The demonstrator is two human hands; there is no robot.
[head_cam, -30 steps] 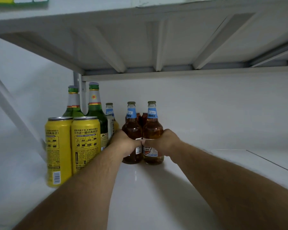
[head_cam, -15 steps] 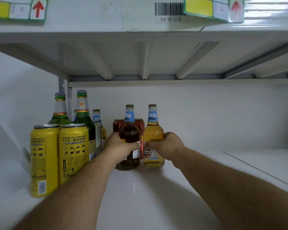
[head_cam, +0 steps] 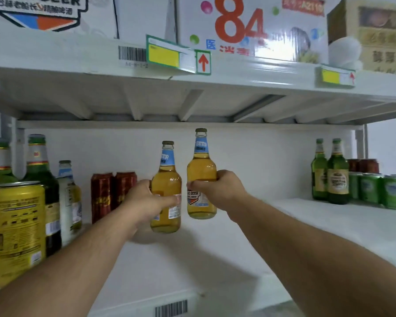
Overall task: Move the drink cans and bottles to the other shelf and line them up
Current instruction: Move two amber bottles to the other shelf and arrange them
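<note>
While both arms reach in, each hand, left and right, grips an amber glass, blue-labelled beer bottle, left and right, above the white shelf.

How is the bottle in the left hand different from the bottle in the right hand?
The left-hand bottle is held lower than the right-hand bottle, whose cap reaches higher. The left-hand bottle leans a little to one side; the right-hand bottle stands straighter. The left hand covers part of its label, while the right hand leaves its label mostly showing. Both are golden, blue-necked, capped and lifted off the shelf.
</note>
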